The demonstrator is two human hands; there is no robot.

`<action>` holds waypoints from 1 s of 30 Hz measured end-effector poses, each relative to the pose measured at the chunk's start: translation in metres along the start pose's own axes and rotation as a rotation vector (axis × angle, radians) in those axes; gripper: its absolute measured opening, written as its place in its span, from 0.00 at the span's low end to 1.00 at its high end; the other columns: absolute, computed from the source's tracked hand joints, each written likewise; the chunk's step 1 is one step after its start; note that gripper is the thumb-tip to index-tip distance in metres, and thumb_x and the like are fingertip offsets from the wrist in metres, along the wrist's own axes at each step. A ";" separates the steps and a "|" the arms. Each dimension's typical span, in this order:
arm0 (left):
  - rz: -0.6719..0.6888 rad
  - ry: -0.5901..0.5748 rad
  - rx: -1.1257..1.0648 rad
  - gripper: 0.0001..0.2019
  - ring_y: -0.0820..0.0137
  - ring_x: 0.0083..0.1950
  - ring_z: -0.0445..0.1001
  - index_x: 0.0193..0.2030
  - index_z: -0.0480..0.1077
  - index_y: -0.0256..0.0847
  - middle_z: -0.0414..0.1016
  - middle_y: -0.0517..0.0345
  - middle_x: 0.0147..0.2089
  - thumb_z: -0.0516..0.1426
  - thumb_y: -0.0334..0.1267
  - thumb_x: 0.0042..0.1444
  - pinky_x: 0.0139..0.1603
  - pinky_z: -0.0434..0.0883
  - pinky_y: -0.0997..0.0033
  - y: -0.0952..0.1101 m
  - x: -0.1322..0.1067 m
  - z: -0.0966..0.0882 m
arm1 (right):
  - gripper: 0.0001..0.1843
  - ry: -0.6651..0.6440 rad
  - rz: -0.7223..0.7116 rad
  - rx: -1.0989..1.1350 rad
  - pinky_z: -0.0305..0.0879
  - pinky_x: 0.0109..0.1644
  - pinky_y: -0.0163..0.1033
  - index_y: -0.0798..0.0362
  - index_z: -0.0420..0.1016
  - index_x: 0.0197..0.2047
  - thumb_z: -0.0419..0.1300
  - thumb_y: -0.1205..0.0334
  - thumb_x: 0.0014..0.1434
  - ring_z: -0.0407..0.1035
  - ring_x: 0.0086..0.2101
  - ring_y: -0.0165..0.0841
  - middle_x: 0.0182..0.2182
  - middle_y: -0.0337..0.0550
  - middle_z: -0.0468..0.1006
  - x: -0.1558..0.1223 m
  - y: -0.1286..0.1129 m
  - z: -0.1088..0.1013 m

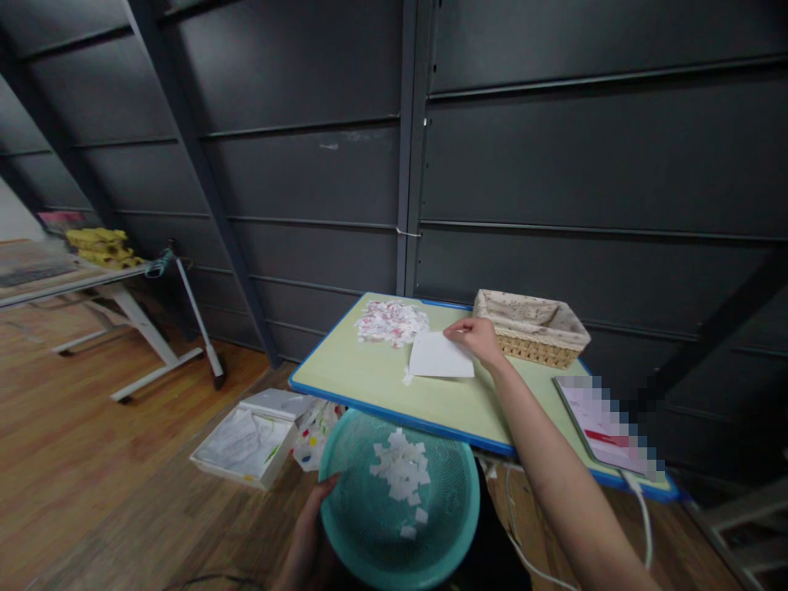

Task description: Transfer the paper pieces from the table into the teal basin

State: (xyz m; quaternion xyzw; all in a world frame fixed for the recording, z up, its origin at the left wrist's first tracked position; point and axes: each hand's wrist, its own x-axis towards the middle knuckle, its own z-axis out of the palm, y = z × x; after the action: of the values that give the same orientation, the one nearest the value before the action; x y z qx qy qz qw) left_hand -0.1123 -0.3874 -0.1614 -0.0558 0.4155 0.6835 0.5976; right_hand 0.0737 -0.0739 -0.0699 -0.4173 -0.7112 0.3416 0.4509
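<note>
My right hand (475, 338) is closed on the top right part of a white sheet of paper (438, 359) over the table. A heap of small white and reddish paper scraps (389, 320) lies just left of that sheet. Below the table's front edge, my left hand (317, 510) grips the left rim of a round turquoise mesh basket (452, 492). Inside the basket, several small white paper-like pieces (400, 469) are gathered toward the back, with a couple nearer the front. Part of the left hand's grip is hidden by the rim.
The light green table (345, 373) has a blue edge. At its back right stands a cloth-lined wicker basket (535, 349); a tablet-like device (600, 419) with a white cable lies at the right. On the floor at left sits an open white box (243, 443) beside a spotted bag (317, 431).
</note>
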 end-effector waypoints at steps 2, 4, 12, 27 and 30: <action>-0.003 -0.005 -0.018 0.20 0.50 0.53 0.77 0.51 0.74 0.34 0.86 0.48 0.40 0.62 0.35 0.50 0.60 0.68 0.49 -0.001 0.001 -0.002 | 0.13 0.024 -0.001 0.005 0.59 0.30 0.38 0.56 0.81 0.25 0.63 0.56 0.40 0.70 0.28 0.37 0.26 0.48 0.81 0.001 0.002 -0.001; -0.004 -0.010 -0.024 0.18 0.50 0.53 0.77 0.49 0.75 0.34 0.85 0.48 0.41 0.62 0.36 0.50 0.60 0.68 0.50 -0.001 0.002 -0.003 | 0.12 0.016 0.001 0.008 0.59 0.30 0.37 0.56 0.81 0.25 0.64 0.56 0.40 0.70 0.28 0.37 0.26 0.48 0.81 0.001 0.001 -0.001; 0.018 -0.013 -0.011 0.07 0.50 0.51 0.78 0.35 0.79 0.36 0.86 0.50 0.33 0.62 0.35 0.50 0.59 0.69 0.50 0.000 -0.001 0.002 | 0.12 -0.102 0.060 0.088 0.58 0.28 0.37 0.57 0.81 0.25 0.66 0.56 0.38 0.68 0.25 0.35 0.24 0.46 0.80 -0.004 -0.006 -0.001; 0.023 0.012 0.021 0.26 0.50 0.52 0.78 0.59 0.67 0.31 0.86 0.49 0.34 0.59 0.36 0.53 0.61 0.66 0.47 0.001 -0.003 0.008 | 0.13 -0.324 0.114 0.212 0.57 0.27 0.36 0.56 0.80 0.24 0.69 0.56 0.34 0.66 0.24 0.31 0.23 0.44 0.78 -0.012 -0.020 -0.001; 0.042 -0.001 0.043 0.30 0.51 0.54 0.76 0.61 0.64 0.28 0.86 0.47 0.37 0.60 0.36 0.52 0.61 0.66 0.49 0.000 -0.001 0.006 | 0.13 -0.334 0.128 0.202 0.56 0.27 0.36 0.56 0.80 0.24 0.69 0.57 0.34 0.65 0.23 0.30 0.22 0.44 0.77 -0.012 -0.021 0.000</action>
State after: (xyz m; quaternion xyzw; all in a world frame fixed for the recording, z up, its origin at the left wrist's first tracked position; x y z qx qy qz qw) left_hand -0.1091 -0.3848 -0.1568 -0.0335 0.4309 0.6868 0.5844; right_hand 0.0708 -0.0939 -0.0560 -0.3519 -0.7102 0.5036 0.3437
